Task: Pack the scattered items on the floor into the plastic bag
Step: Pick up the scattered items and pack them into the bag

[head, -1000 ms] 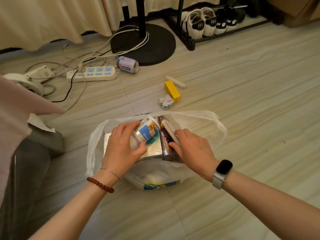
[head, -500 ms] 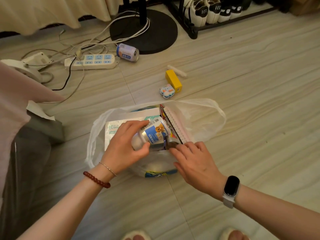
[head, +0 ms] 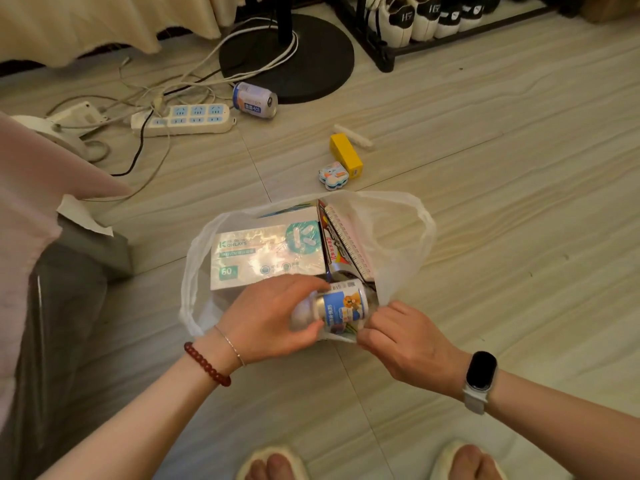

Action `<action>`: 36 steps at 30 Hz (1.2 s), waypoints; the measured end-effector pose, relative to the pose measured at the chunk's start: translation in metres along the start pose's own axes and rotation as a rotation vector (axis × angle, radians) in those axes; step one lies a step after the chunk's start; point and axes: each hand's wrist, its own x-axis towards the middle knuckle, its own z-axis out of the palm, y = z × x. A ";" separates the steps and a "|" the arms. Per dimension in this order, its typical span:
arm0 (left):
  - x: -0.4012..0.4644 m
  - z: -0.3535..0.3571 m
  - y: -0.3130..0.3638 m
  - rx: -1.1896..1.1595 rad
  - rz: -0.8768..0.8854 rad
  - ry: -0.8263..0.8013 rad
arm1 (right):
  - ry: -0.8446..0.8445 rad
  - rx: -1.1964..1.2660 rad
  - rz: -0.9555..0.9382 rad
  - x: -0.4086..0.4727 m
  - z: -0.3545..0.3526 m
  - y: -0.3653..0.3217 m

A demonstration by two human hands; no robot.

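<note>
We're pushing the bottle (head: 341, 308) into the plastic bag (head: 401, 237) w/ left hand (head: 273, 320), fingers wrapped round it; right hand (head: 405, 341) pinching the near rim. Box (head: 266, 251), notebook (head: 348, 240) already in; can (head: 254, 99), yellow box (head: 346, 155), small toy (head: 333, 175), white stick (head: 353, 136) waiting on the far floor.

left hand (head: 273, 320) clasped, right hand (head: 412, 344) pinching

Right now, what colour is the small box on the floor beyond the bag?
Yellow. The small box shows best in the head view, lying past the plastic bag.
</note>
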 end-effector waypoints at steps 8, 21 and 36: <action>-0.007 0.010 0.003 0.126 0.090 -0.100 | 0.063 0.037 0.085 0.002 -0.002 0.007; 0.038 -0.026 -0.008 0.052 0.001 0.126 | 0.056 0.173 0.193 0.042 -0.024 0.058; 0.243 0.028 -0.131 0.068 -0.607 -0.197 | -0.205 0.421 1.231 0.123 0.067 0.251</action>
